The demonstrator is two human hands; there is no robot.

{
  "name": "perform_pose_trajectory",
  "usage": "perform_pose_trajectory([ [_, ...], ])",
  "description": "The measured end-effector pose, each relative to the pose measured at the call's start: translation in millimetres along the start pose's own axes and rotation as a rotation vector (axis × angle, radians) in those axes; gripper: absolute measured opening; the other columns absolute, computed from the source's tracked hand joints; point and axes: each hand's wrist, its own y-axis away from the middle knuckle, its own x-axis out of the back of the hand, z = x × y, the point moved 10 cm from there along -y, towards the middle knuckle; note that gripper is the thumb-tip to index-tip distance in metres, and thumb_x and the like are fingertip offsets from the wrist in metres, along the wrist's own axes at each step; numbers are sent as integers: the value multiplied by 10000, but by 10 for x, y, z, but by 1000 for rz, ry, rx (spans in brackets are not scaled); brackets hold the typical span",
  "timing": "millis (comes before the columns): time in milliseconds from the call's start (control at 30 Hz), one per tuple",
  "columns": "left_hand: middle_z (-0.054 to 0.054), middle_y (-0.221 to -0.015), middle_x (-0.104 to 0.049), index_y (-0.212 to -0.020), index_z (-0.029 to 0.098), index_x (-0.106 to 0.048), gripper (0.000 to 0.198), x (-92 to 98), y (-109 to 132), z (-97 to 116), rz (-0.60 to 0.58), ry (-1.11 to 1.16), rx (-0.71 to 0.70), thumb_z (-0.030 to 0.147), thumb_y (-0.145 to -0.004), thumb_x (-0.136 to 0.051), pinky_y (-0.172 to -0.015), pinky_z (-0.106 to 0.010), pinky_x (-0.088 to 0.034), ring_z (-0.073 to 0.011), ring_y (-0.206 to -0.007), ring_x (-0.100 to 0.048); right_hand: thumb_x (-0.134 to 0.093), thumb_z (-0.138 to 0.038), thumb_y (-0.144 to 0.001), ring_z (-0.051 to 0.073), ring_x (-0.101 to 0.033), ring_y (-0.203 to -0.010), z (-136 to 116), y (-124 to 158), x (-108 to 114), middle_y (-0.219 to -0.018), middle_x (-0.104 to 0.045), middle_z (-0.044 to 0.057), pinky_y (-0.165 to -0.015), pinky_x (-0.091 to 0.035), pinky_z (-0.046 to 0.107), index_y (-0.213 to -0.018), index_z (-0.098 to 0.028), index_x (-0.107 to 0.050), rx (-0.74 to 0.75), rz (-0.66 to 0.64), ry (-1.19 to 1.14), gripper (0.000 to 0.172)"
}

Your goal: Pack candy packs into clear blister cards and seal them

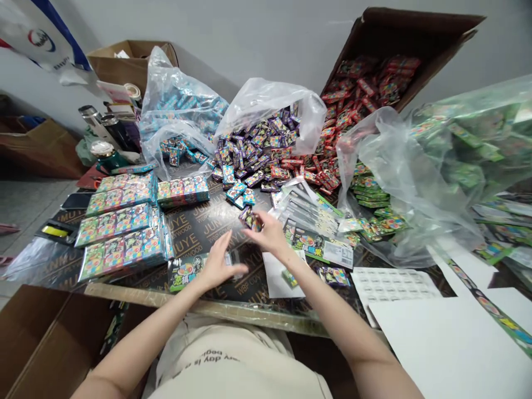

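My right hand [269, 235] pinches a small purple candy box [249, 218] above the middle of the table. My left hand [218, 263] hovers just left of it, fingers stretched out and thumb apart. Partly under that hand lies a printed clear packet with a green edge [183, 271]. Loose blue candy boxes [236, 190] sit just beyond my right hand, in front of a heap of purple boxes [249, 147]. A white paper [274, 277] with a small green box [290, 278] lies below my right wrist.
Stacks of wrapped multipacks [120, 221] stand at left. Behind are a plastic bag of blue boxes [178, 105], a tipped carton [415, 27] spilling red boxes, and a bag of green boxes [449, 149]. Flat printed packets [307, 213] and label sheets [394, 285] lie at right.
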Motion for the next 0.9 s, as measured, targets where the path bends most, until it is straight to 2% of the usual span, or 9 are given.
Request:
perform_pose_trajectory([
  [67, -143, -1100, -652, -1075, 134, -631, 571, -24, -60, -153, 84, 396, 221, 581, -720, -617, -897, -414, -457, -262, -1001, -608, -714, -459, -700, 286, -621, -961, -275, 346, -75, -1027, -655, 117, -861, -490, 423, -1164, -186, -572, 26, -34, -27, 556],
  [133, -91, -790, -683, -844, 111, -660, 445, -139, -65, -268, 83, 632, 402, 539, -734, -602, -696, -321, -500, -187, -705, -634, -739, -483, -672, 306, -566, -1107, -448, 597, -98, -1184, -593, 146, -941, -458, 444, -1303, -188, -479, 51, -81, -76, 744],
  [200, -44, -613, -632, -697, 110, -638, 375, -202, -39, -304, 49, 698, 483, 482, -674, -674, -562, -256, -459, -132, -534, -570, -764, -494, -637, 319, -437, -1275, -566, 748, -87, -1384, -443, 160, -1026, -394, 459, -1426, -203, -319, 109, -153, -141, 951],
  [267, -22, -537, -592, -626, 108, -625, 347, -234, 2, -279, -31, 674, 488, 442, -626, -721, -511, -233, -421, -108, -471, -522, -755, -444, -653, 319, -348, -1344, -648, 837, -60, -1455, -365, 136, -1077, -321, 478, -1457, -234, -249, 187, -229, -183, 973],
  [333, -38, -577, -614, -681, 98, -658, 374, -235, 53, -215, -143, 583, 435, 470, -651, -694, -541, -252, -437, -129, -515, -547, -725, -359, -671, 313, -402, -1301, -652, 883, -18, -1391, -451, 114, -1069, -306, 488, -1426, -254, -306, 217, -256, -199, 870],
  [400, -90, -809, -683, -941, 99, -686, 473, -100, 80, -124, -181, 345, 280, 508, -711, -632, -693, -315, -482, -194, -732, -621, -705, -302, -658, 305, -473, -1220, -562, 897, 44, -1296, -529, 102, -1032, -333, 478, -1369, -252, -382, 178, -200, -193, 782],
  [500, -143, -1247, -568, -1354, 176, -461, 866, 161, 163, -12, -160, -245, 4, 493, -600, -745, -980, -464, -368, -316, -1150, -501, -727, -310, -640, 311, -491, -1176, -358, 939, 68, -1263, -540, 115, -994, -347, 473, -1317, -229, -427, 89, -95, -124, 746],
  [600, -149, -1259, -527, -1464, 208, -263, 1105, 168, 319, -105, -263, -665, -112, 360, -516, -812, -1017, -510, -306, -344, -1171, -459, -767, -390, -636, 323, -508, -1149, -232, 1009, -57, -1240, -558, 125, -983, -324, 488, -1310, -226, -435, 65, -92, -24, 769],
  [900, -128, -1307, -472, -1499, 206, -38, 1114, 407, 378, -85, -176, -470, -204, 253, -626, -727, -974, -425, -393, -278, -1114, -494, -749, -475, -660, 287, -529, -1134, -376, 1171, -160, -1243, -577, 98, -991, -333, 448, -1329, -238, -407, 144, -177, -123, 788],
])
